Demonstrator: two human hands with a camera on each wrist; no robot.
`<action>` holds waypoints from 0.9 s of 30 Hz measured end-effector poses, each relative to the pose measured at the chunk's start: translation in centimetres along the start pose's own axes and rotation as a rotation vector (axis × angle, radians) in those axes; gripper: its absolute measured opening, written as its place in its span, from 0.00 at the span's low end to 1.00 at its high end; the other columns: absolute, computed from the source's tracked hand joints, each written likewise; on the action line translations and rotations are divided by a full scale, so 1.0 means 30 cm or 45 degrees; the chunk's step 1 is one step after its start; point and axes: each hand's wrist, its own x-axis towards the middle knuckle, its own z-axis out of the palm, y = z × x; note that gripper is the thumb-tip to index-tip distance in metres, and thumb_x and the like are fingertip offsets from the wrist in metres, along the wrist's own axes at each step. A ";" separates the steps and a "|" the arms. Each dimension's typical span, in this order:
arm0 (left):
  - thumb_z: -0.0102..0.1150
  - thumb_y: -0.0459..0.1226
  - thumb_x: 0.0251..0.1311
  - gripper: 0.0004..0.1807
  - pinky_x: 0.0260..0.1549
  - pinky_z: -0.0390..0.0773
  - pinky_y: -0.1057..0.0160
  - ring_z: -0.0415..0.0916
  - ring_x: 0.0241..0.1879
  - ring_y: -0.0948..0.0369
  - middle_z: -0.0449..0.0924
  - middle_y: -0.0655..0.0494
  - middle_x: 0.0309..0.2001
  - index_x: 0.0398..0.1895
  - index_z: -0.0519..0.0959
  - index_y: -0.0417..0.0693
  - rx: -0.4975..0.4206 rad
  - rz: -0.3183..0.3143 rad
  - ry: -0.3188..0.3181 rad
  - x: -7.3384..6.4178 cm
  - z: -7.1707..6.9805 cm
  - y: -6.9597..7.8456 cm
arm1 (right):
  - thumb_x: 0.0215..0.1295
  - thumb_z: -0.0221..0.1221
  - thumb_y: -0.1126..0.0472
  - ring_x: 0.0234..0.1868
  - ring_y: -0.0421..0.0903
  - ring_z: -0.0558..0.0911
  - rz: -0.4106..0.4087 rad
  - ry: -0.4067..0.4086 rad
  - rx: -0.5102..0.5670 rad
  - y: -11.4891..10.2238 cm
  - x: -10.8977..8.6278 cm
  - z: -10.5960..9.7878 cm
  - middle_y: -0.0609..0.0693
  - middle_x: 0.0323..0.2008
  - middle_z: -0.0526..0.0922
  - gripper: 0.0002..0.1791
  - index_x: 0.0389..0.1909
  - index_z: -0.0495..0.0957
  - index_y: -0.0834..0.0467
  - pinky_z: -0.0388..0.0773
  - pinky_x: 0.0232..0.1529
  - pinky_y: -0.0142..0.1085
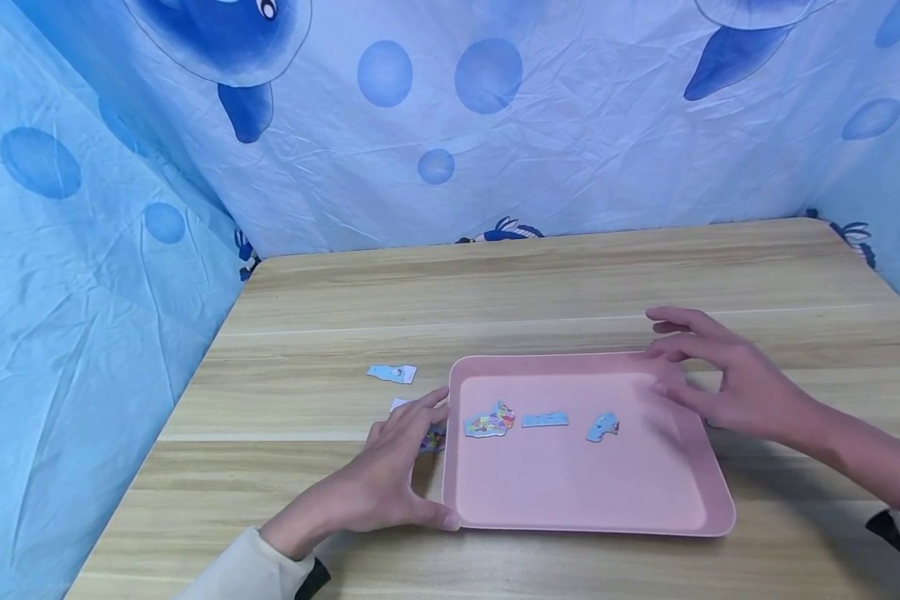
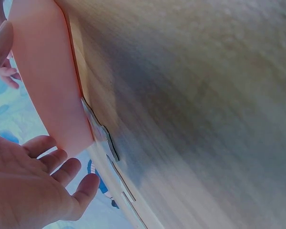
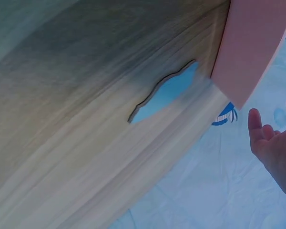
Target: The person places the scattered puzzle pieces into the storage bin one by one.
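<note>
A shallow pink tray (image 1: pixel 592 496) lies on the table with three puzzle pieces in a row: a multicoloured piece (image 1: pixel 489 422), a straight blue strip (image 1: pixel 545 420) and a curved blue piece (image 1: pixel 603 427). My left hand (image 1: pixel 382 475) is at the tray's left side, thumb by the near corner and fingers extended along the wall. It partly hides pieces on the table, among them a multicoloured one (image 1: pixel 432 438). Over the far right corner, my right hand (image 1: pixel 727 379) has its fingers spread and holds nothing. In the right wrist view, a blue piece (image 3: pixel 167 93) lies beside the tray.
Another blue and white piece (image 1: pixel 392 373) lies beyond my left hand. Blue sheets printed with sea animals (image 1: pixel 435 92) hang behind and beside the wooden table (image 1: pixel 330 308).
</note>
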 end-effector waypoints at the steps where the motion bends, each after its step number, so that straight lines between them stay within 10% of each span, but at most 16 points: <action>1: 0.79 0.55 0.31 0.62 0.63 0.47 0.38 0.42 0.73 0.59 0.44 0.63 0.76 0.73 0.56 0.52 0.001 0.001 -0.001 0.000 0.000 0.000 | 0.42 0.73 0.74 0.61 0.34 0.68 0.013 0.002 -0.002 0.002 -0.004 -0.003 0.50 0.64 0.69 0.27 0.44 0.82 0.48 0.64 0.48 0.18; 27: 0.79 0.56 0.30 0.61 0.63 0.44 0.34 0.42 0.73 0.54 0.44 0.65 0.76 0.71 0.58 0.50 -0.003 -0.017 0.004 0.001 0.000 -0.001 | 0.48 0.70 0.73 0.58 0.32 0.63 0.343 0.100 0.054 0.086 -0.137 -0.085 0.39 0.61 0.67 0.22 0.46 0.80 0.57 0.61 0.45 0.19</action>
